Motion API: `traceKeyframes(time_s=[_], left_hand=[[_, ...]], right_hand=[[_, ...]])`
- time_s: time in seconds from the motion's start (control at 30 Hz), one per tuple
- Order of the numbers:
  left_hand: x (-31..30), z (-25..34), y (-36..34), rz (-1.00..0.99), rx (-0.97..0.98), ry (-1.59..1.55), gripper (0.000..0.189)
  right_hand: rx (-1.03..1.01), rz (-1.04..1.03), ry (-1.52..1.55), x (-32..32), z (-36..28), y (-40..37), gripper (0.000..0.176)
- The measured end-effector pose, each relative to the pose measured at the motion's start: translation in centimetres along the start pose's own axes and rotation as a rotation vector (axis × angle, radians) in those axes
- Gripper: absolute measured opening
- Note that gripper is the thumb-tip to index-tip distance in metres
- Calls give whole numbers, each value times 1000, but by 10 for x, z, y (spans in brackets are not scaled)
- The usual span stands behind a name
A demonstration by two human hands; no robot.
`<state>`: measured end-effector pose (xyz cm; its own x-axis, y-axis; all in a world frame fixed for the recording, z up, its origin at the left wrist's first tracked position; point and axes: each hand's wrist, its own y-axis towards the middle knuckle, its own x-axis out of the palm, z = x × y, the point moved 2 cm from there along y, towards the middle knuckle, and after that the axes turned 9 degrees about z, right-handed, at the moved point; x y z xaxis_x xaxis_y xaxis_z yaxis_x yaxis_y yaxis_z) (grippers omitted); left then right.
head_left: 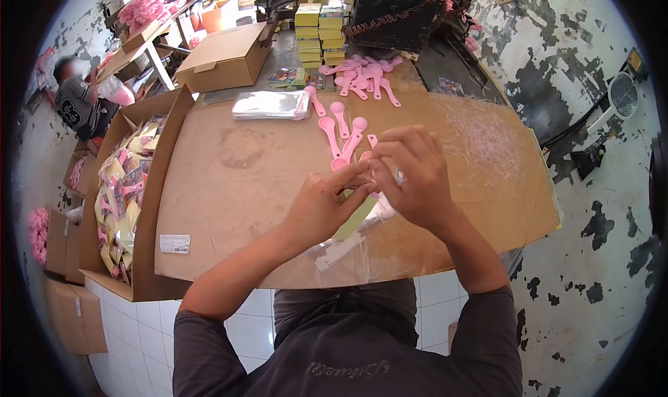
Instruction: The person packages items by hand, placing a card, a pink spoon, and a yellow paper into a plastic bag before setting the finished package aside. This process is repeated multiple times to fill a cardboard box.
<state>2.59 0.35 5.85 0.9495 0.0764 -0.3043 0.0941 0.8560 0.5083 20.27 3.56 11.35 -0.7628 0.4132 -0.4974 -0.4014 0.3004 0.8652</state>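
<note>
Over the cardboard-covered table, my left hand [323, 201] pinches the top of a clear plastic bag [381, 209]. A pale yellow-green card [355, 219] shows in or behind the bag, below my fingers. My right hand [416, 178] has its fingers curled at the same upper edge, fingertips meeting those of my left hand. The fingers hide the exact grip and most of the bag's mouth. Just beyond my hands lie several loose pink measuring spoons [341, 122]. A stack of clear plastic bags [271, 105] rests farther back to the left.
An open carton [177, 136] full of packed bags stands along the table's left side. Behind are a closed carton [226, 52], stacked yellow cards [320, 35] and a pink spoon pile [369, 73]. Clear plastic strips [487, 143] lie right. A person [87, 101] sits far left.
</note>
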Motion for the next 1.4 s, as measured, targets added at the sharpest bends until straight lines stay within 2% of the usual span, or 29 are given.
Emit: traceKeyframes(time_s=[0.1,0.17,0.23,0.27,0.33,0.4,0.5,0.6,0.67,0.73,0.8,0.9,1.0,1.13,1.3,1.4], left_hand=[[-5,7,3,-38,-67,0,40],[-7,3,2,-19,-205,-170,40],[-11,-2,2,4,-300,-305,37],[-14,-5,4,18,-329,-355,35],[-20,-11,6,48,-362,-410,32],[-19,-14,7,78,-351,-471,30],[-17,-20,8,88,-364,-499,28],[-11,-30,6,105,-356,-527,26],[-9,-31,6,103,-365,-531,25],[-9,-26,6,96,-408,-516,24],[-6,-33,5,95,-341,-488,23],[-7,-42,5,118,-302,-444,23],[-14,-45,5,114,-393,-518,23],[-15,-50,5,61,-508,-503,23],[-10,-64,0,68,-544,-478,24],[-7,-65,0,89,-534,-464,23]], right_hand=[[346,75,291,-12,27,-1,15],[479,11,382,-39,54,-1,12],[731,-175,888,-73,97,-17,11],[710,-272,1091,-92,135,-30,15],[710,-364,712,-112,201,-77,23],[640,-292,-441,-118,236,-105,29],[454,-116,-715,-115,232,-115,36],[370,-81,-504,-84,170,-79,40],[453,-127,-81,-51,125,-62,39],[725,-440,345,-19,84,-51,31],[616,-442,704,10,49,-46,27],[783,-368,942,43,35,-49,25],[908,-381,1084,52,44,-47,22],[941,-292,1097,53,57,-55,20],[993,-362,1134,54,66,-70,19],[1041,-275,1191,53,60,-66,18]])
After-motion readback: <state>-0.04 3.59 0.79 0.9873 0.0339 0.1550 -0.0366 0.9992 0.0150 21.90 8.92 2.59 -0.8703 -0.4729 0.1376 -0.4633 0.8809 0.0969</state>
